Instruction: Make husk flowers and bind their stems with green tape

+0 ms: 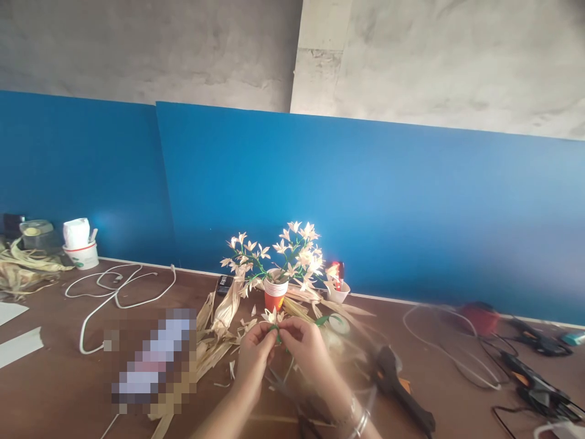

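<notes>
Left hand (256, 349) and right hand (302, 341): both grips pinched closed on flower (273, 316) base, likely steadying it | flower: petals up, above worktop (59, 390), nearer than cup (275, 300) | cup: apparently keeps bunch (307, 257) upright

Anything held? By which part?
Yes: the left hand and right hand together pinch a pale flower at its green base.
</notes>
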### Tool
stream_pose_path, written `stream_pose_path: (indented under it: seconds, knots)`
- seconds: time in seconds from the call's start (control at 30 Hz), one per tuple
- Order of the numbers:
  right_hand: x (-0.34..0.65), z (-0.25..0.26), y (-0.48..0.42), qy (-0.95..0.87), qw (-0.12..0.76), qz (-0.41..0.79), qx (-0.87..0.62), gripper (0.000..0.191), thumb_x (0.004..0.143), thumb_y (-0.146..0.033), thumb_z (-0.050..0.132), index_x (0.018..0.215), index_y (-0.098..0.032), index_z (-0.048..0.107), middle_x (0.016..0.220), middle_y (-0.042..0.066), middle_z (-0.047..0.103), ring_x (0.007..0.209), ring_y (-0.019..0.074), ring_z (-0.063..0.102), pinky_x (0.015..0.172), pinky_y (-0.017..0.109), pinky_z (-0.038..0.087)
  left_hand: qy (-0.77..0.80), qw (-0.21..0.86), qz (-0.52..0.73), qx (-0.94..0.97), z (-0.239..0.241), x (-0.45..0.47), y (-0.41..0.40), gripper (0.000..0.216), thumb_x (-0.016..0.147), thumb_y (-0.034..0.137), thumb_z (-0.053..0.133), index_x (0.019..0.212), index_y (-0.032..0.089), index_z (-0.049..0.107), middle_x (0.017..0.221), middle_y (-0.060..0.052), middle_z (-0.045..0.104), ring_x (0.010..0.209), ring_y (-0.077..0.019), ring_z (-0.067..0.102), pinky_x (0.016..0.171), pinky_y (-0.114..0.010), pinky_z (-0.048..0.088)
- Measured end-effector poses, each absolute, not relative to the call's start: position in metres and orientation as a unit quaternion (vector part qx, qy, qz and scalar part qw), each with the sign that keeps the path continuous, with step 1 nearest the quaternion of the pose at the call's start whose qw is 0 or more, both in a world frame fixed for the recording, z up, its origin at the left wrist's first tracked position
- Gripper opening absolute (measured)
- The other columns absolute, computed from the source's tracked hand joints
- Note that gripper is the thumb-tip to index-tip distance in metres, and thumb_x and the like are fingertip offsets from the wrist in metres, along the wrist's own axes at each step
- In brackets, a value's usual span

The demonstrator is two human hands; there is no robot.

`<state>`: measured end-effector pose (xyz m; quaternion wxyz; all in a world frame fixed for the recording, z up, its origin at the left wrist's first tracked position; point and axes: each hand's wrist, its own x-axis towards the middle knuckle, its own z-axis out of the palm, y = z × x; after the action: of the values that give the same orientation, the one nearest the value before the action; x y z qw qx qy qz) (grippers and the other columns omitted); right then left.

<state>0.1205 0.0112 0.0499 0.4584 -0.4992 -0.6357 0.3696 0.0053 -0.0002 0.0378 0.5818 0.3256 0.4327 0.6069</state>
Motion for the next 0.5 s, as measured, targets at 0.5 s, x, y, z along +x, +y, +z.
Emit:
stream_pose_path:
  seconds: [0.5]
  knots:
    - [0.1138,0.0566,0.0041,-0.670,0.455,0.240,-0.535,0.011,0.074,-0.017,0.054,0.068,-0.020,0.063,0.068,0.003,0.064,0.062,0.0172,0.055,0.060,0.028,0.039,0.427,0.574,0.619,0.324,0.0340,0.0050,0.0007,0.027,0.059,0.037,0.073,0.070,0.015,0.062,0.050,0.007,0.047,0.041,-0.0048,0.034,0.041,-0.017,0.024]
